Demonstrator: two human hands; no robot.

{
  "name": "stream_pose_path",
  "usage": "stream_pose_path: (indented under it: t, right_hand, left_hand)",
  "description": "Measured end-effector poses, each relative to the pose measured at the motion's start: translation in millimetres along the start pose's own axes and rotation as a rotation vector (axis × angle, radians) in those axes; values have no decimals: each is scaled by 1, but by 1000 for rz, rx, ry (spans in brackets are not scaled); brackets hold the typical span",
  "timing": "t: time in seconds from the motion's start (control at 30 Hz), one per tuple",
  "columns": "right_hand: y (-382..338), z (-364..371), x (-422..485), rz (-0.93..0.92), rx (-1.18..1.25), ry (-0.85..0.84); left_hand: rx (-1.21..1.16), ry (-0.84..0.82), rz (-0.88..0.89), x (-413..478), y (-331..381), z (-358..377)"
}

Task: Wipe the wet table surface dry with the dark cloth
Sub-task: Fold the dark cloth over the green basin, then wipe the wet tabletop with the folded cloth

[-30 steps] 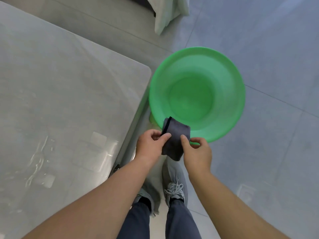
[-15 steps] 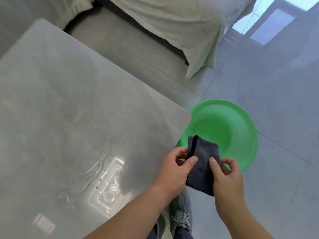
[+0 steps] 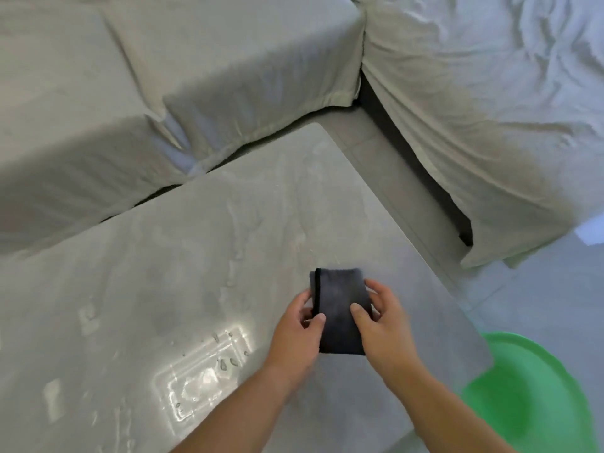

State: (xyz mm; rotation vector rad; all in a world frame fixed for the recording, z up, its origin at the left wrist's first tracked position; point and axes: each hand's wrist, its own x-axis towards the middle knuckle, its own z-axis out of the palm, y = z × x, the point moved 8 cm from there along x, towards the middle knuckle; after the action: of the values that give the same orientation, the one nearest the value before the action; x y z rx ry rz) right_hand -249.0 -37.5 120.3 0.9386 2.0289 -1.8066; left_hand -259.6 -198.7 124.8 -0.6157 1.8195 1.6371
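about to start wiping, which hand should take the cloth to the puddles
Left, probably. The water lies on the table to the left of the dark cloth, on the left hand's side; the right hand would have to cross over. Both hands grip the cloth now.

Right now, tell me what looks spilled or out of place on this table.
Water is spilled across the table: droplets and streaks mid-surface, a puddle near the front. Both hands, left and right, hold the folded dark cloth above it.
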Motion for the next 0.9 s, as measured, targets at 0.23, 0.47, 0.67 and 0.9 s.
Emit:
stream_pose_path:
  t: [0.23,0.47,0.67,0.9]
  right_hand:
    - [-50,51,64,-91,-151,-95]
    - [-103,57,149,-221,-284,-138]
    - [-161,62,231,-427,-596,-113]
    - [-149,104,247,-625,-1215,-181]
  left_hand:
    - [-111,40,23,41,35,-35]
    - [-184,64,57,105,98,-23]
    - [69,80,147,179,153,-16]
    - [833,481,293,181,123,-95]
